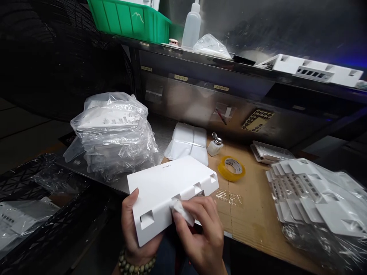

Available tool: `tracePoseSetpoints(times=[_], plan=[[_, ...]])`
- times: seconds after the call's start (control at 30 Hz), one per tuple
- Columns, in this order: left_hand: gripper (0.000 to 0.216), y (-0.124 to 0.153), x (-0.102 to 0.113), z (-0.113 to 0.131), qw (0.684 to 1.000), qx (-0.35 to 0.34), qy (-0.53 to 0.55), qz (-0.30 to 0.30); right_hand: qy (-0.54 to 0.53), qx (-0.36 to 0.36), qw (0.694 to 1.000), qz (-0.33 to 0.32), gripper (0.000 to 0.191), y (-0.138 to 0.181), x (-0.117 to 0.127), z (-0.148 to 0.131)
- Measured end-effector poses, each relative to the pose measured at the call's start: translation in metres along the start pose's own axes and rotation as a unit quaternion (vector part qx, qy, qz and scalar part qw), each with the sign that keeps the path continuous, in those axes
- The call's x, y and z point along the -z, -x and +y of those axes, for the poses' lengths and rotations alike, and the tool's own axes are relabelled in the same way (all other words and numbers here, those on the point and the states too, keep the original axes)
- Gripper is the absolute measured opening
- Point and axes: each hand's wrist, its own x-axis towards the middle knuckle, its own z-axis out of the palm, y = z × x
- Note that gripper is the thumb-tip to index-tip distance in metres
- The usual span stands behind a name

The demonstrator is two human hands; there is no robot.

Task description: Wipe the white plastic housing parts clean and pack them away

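My left hand [132,229] grips the near left corner of a white plastic housing [169,187], thumb on its top face, holding it tilted over the bench edge. My right hand [200,229] pinches a small white wipe [181,210] and presses it against the housing's front edge, beside a square cut-out. A bead bracelet [134,265] circles my left wrist.
Bagged white housings [111,133] are piled at the left, and more white housings [312,198] lie stacked at the right. A yellow tape roll [231,168], a small pump bottle [215,144] and folded white cloths [187,143] sit on the cardboard-covered bench [252,214]. A green bin [129,19] stands on the shelf above.
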Motion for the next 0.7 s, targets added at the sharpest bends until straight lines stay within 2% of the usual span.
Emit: tracePoseSetpoints(times=[0.1, 0.2, 0.4, 0.47, 0.53, 0.6, 0.67, 0.7], plan=[[0.055, 0.013, -0.012, 0.002, 0.997, -0.003, 0.067, 0.034, -0.043, 0.006, 0.999, -0.014, 0.019, 0.002, 0.002, -0.004], [0.055, 0.019, -0.017, 0.002, 0.996, 0.003, 0.081, 0.044, -0.043, -0.009, 0.999, -0.004, 0.019, 0.003, 0.004, -0.003], [0.059, 0.022, -0.015, -0.006, 0.998, -0.026, 0.048, 0.022, 0.008, 0.005, 1.0, 0.021, 0.015, 0.002, -0.003, -0.003], [0.064, 0.023, -0.018, -0.004, 0.998, -0.048, 0.039, 0.03, 0.009, 0.011, 1.0, 0.024, 0.017, 0.003, -0.007, -0.009], [0.064, 0.021, -0.022, 0.002, 0.998, -0.039, 0.043, 0.029, -0.009, 0.023, 1.0, 0.011, 0.018, 0.005, -0.013, -0.017], [0.049, 0.014, -0.026, 0.011, 0.998, 0.025, 0.055, 0.009, -0.055, 0.032, 0.998, -0.008, 0.016, 0.008, -0.019, -0.027], [0.036, 0.005, -0.027, 0.018, 0.986, 0.136, 0.089, -0.025, -0.11, 0.022, 0.994, 0.001, 0.012, 0.011, -0.024, -0.035], [0.037, 0.001, -0.027, 0.021, 0.974, 0.191, 0.112, -0.038, -0.132, 0.014, 0.991, 0.017, 0.01, 0.012, -0.024, -0.037]])
